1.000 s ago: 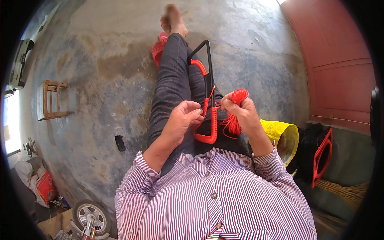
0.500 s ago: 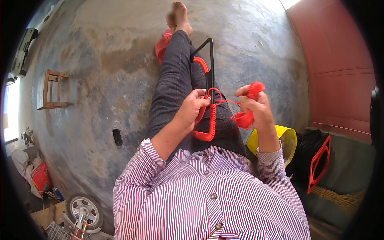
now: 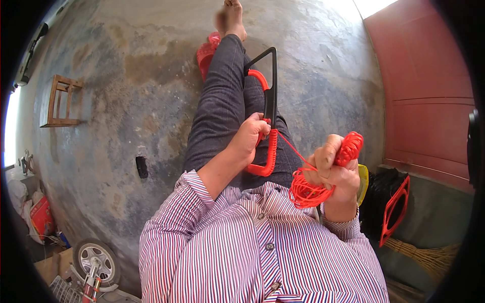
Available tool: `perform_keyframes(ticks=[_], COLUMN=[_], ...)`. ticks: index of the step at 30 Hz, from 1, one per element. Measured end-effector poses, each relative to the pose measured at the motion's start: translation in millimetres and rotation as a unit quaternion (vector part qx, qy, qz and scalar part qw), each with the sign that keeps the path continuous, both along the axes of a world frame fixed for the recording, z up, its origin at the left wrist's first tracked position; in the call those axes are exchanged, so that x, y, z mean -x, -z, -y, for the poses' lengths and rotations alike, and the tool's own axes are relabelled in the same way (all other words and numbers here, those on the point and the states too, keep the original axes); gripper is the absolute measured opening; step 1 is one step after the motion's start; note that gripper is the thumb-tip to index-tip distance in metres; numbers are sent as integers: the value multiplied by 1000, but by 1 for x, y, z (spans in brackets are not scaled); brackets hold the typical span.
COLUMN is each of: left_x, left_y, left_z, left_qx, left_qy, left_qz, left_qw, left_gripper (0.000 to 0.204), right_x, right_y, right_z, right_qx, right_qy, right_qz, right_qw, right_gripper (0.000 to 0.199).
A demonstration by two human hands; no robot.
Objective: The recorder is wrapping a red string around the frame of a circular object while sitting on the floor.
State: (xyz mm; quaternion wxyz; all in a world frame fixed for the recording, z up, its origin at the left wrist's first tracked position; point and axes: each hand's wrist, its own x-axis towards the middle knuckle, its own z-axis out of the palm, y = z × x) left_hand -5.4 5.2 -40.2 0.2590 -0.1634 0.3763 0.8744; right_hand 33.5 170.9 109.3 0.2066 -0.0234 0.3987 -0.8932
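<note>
Grasped a black frame (image 3: pixel 271 103) in the left hand (image 3: pixel 248 135) near the right edge of the lap (image 3: pixel 202 151); clenched red cord (image 3: pixel 308 193) in the right hand (image 3: pixel 341 175) past that edge, with a strand (image 3: pixel 295 149) stretched to the frame.

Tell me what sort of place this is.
Probably a home workshop or storeroom: stained bare concrete floor, a loose spoked wheel among clutter at lower left, and a plain wooden stool.
</note>
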Motion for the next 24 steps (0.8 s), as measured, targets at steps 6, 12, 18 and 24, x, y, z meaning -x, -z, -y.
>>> perform_keyframes(ticks=[6,12,18,24], left_x=[1,-3,0,0], left_y=[0,14,11,18], left_z=[10,8,7,3], left_qx=[-90,-84,-14,0], left_qy=[0,21,58,35], left_qz=[16,14,-36,-23], left_qw=[996,996,998,999], left_gripper=[9,12,17,16], right_x=[9,46,46,34], right_y=[0,47,92,109], right_z=[-16,-22,26,25], right_qx=[65,-380,-484,-456], right_qy=[4,103,-87,-70], right_qz=[-40,-3,-21,-37], right_qw=[997,919,870,886], right_gripper=[15,11,24,22])
